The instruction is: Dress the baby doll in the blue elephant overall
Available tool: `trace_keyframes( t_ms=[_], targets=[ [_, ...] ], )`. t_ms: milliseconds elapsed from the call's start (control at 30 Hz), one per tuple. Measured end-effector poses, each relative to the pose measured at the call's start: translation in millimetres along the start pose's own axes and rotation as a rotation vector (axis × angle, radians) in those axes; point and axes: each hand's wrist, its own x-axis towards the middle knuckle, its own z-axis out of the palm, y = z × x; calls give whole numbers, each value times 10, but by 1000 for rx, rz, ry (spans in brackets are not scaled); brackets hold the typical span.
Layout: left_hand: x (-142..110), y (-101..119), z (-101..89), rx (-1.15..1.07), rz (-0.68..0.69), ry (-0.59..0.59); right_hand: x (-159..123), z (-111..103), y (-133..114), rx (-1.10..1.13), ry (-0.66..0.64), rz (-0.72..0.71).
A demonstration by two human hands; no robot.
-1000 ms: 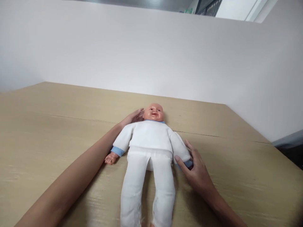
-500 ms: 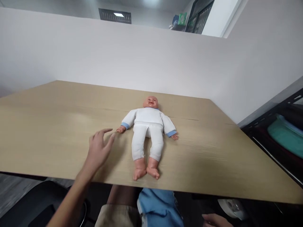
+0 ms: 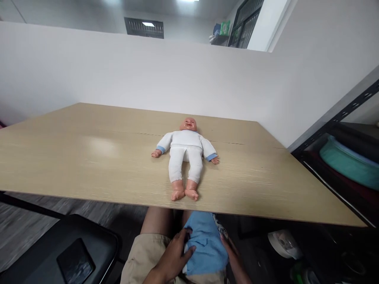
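Observation:
A baby doll point(image 3: 186, 154) in a white suit with blue cuffs lies face up on the wooden table point(image 3: 89, 165), feet toward the near edge. Both my hands are below the table edge, on my lap. My left hand point(image 3: 173, 256) grips the left side of a folded blue cloth point(image 3: 205, 248) with its fingers curled over it. My right hand point(image 3: 229, 252) holds the cloth's right edge, mostly hidden behind it. Neither hand touches the doll.
A black chair seat point(image 3: 74, 252) with a dark phone on it stands to my left. A dark metal shelf point(image 3: 340, 157) with a teal container is at the right. A white partition wall runs behind the table.
My left hand left the table beside the doll and dropped to the blue cloth on my lap; my right hand joined it there. The view pulled back from the doll.

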Motion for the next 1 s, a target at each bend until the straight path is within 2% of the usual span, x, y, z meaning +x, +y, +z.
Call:
trace_keyframes(
  t_ms=[100, 167, 233, 333, 433, 500, 533, 633, 700, 767, 867, 933, 1000],
  targets=[
    [-118, 159, -185, -3, -1, -105, 61, 46, -165, -14, 78, 98],
    [-281, 409, -436, 38, -1, -240, -1, 32, -421, -15, 43, 101],
    [-481, 764, -777, 82, -28, -388, -123, -37, -770, -6, -27, 30],
    [-724, 1374, -1339, 58, 69, -362, -276, -225, -1362, -73, -113, -120],
    [-729, 1900, -1786, 10, 299, -177, -222, -401, -1951, -154, -152, -269],
    [-568, 2165, -1996, -33, 430, -47, -52, -439, -2343, -201, -153, -354],
    [-449, 2276, -2086, -37, 463, -35, 62, -427, -2540, -204, -206, -415],
    [-22, 2550, -2355, -28, 491, -165, 446, -301, -3092, -128, -396, -592],
    [251, 2697, -2547, -48, 508, -220, 703, -200, -3375, -76, -481, -616],
    [479, 2824, -2734, -70, 544, -231, 955, -125, -3562, -37, -576, -563],
    [746, 2994, -2963, -42, 654, -265, 1349, -48, -3704, -8, -756, -476],
    [900, 3098, -3075, 14, 721, -281, 1615, 23, -3749, -1, -848, -488],
    [1045, 3184, -3170, 95, 707, -277, 1855, 124, -3777, 28, -893, -526]
  ],
)
